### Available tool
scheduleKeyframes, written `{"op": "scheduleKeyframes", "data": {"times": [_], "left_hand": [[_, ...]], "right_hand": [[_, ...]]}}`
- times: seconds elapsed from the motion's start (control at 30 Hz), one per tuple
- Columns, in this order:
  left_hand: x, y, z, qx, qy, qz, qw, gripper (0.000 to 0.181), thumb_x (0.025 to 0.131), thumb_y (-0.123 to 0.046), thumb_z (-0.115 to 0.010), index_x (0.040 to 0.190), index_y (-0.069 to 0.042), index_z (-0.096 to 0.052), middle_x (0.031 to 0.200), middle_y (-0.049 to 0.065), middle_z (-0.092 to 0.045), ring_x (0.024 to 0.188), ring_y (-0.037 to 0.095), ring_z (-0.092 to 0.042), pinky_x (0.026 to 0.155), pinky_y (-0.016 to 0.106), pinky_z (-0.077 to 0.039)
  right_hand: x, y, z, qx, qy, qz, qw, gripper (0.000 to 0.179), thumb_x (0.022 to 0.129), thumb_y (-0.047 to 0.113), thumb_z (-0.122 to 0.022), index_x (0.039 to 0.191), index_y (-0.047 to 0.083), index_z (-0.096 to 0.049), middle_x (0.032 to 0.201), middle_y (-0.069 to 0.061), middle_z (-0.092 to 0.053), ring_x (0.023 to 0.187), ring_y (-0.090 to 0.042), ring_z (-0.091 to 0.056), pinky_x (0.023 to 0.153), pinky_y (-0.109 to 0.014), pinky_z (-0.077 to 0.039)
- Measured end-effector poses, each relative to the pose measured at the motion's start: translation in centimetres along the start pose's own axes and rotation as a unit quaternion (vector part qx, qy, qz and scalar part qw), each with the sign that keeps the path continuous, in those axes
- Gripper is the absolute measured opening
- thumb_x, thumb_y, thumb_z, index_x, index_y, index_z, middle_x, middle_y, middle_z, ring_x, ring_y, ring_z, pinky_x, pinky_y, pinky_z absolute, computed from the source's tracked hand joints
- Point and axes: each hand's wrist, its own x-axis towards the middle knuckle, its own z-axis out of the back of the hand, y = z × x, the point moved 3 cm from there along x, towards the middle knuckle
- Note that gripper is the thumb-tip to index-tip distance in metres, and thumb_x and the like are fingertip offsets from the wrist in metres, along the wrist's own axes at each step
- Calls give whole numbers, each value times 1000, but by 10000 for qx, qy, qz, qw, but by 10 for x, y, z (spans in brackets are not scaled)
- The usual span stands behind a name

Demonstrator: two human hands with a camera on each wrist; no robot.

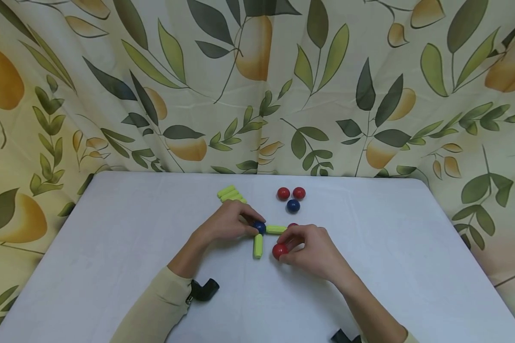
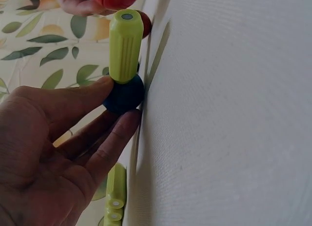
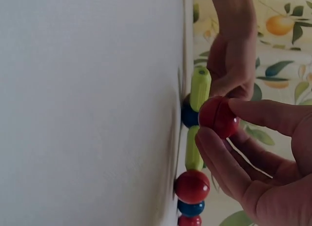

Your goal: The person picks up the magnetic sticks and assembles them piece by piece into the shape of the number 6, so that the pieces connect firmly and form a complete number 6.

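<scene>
My left hand pinches a blue ball between thumb and fingers on the table. Two yellow-green rods touch that ball: one rod points toward me, the other rod runs right to a red ball, mostly hidden behind my right hand in the head view. A second red ball is pinched in the fingertips of my right hand, right of the near rod's end and apart from it. The left wrist view shows a grey disc on the rod end.
Behind the right hand lie two red balls and a blue ball. Several more yellow-green rods lie together beyond the left hand. A white cloth covers the table; a patterned curtain hangs at its far edge.
</scene>
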Motion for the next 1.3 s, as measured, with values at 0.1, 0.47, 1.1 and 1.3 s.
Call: {"op": "scheduleKeyframes", "data": {"times": [0.1,0.47,1.1,1.3], "left_hand": [[0,0,0,1,-3,-20,10000,24,88,-8,-82,111,-15,-82,105,-4,-78,93,8,-69,90,31,-56],[0,2,-2,110,-41,-57,9999,24,89,-9,-82,112,-16,-82,104,-5,-79,94,8,-70,91,33,-56],[1,2,-1,68,-21,27,10000,25,89,-11,-82,114,-17,-82,105,-4,-78,93,9,-69,86,28,-57],[1,2,0,98,-23,38,9999,25,89,-11,-83,114,-18,-82,105,-4,-78,93,8,-69,86,27,-57]], "right_hand": [[0,1,-6,41,151,-56,9999,25,76,11,-90,97,16,-77,88,2,-74,84,-13,-69,70,-31,-56],[0,3,-19,20,496,116,9987,26,75,12,-92,97,14,-77,89,2,-75,85,-14,-71,72,-28,-59],[-2,8,-34,136,635,346,9973,28,77,11,-92,98,13,-75,88,4,-73,82,-13,-67,71,-21,-57],[-2,12,-37,127,573,303,9978,28,77,13,-92,99,12,-75,87,3,-73,80,-11,-67,71,-22,-58]]}}
